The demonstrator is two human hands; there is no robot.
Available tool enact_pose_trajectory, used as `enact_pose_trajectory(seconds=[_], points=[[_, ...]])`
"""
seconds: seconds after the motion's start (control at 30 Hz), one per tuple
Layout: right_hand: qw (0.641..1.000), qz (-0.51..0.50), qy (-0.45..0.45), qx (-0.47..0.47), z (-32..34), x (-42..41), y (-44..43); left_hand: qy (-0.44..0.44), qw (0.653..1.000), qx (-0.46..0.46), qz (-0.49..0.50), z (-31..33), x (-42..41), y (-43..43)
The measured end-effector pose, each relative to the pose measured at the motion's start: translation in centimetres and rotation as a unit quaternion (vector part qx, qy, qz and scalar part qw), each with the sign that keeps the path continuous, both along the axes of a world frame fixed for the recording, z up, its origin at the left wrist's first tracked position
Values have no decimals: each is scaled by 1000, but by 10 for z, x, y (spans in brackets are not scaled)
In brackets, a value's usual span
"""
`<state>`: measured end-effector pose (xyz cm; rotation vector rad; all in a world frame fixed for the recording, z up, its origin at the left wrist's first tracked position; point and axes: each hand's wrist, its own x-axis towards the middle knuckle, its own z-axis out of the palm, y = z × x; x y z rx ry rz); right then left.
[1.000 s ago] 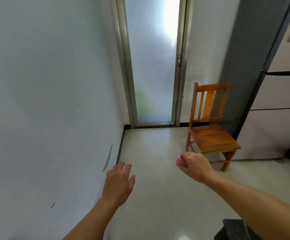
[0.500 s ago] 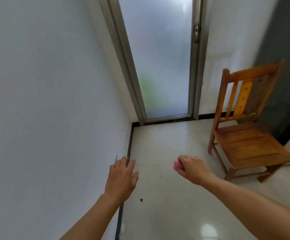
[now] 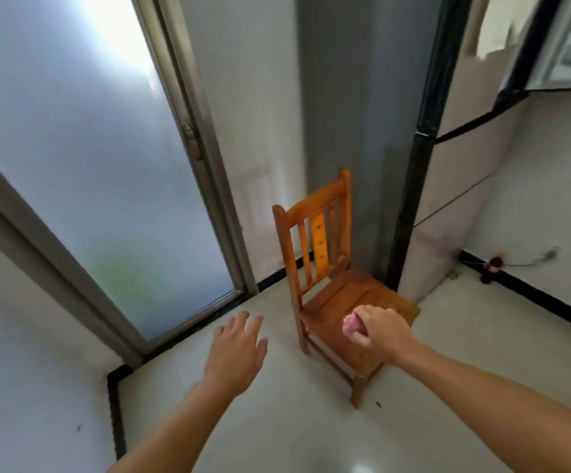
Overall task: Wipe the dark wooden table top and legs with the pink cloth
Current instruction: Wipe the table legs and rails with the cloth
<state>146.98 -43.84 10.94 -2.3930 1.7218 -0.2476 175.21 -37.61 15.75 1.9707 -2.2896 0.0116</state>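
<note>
My right hand (image 3: 377, 331) is curled into a fist round the bunched pink cloth (image 3: 351, 326), which pokes out at the thumb side. It hovers in the air in front of an orange chair's seat. My left hand (image 3: 238, 351) is held out over the floor with its fingers straight and spread, holding nothing. The dark wooden table is not in view.
A small orange wooden chair (image 3: 328, 268) stands on the pale tiled floor (image 3: 277, 421) in front of a grey pillar. A frosted glass door (image 3: 99, 172) fills the left. A pale fridge (image 3: 475, 165) stands at the right. A wall socket with a cable (image 3: 493, 264) sits low at the far right.
The view has swung to the right and tilted, so the chair now sits at the centre. Both hands have kept their poses, with the right hand now in front of the chair seat.
</note>
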Motion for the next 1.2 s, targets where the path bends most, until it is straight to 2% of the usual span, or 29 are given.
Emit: enact_pose_trajectory(seconds=[0.1, 0.2, 0.33, 0.5, 0.63, 0.83, 1.0, 1.13, 1.2], points=[[988, -151, -12, 32, -18, -38, 4, 8, 991, 14, -132, -12, -24, -63], [955, -287, -15, 73, -38, -63, 43, 5, 965, 54, -256, -28, -55, -101], [906, -411, -8, 101, -57, -78, 120, -12, 911, 75, -406, -51, -121, -110], [830, -542, -37, 127, -78, -75, 244, -58, 825, 122, -548, -79, -200, -59], [751, -640, -80, 141, -114, -69, 332, -110, 755, 141, -630, -100, -242, -4], [651, -734, -138, 136, -164, -50, 413, -139, 673, 139, -713, -144, -302, 69], [569, -803, -152, 93, -192, -23, 452, -158, 595, 198, -763, -180, -332, 128], [476, -861, -175, 51, -227, -9, 459, -144, 531, 182, -815, -235, -355, 153], [443, -876, -185, 42, -251, -3, 455, -136, 507, 184, -831, -269, -370, 159]])
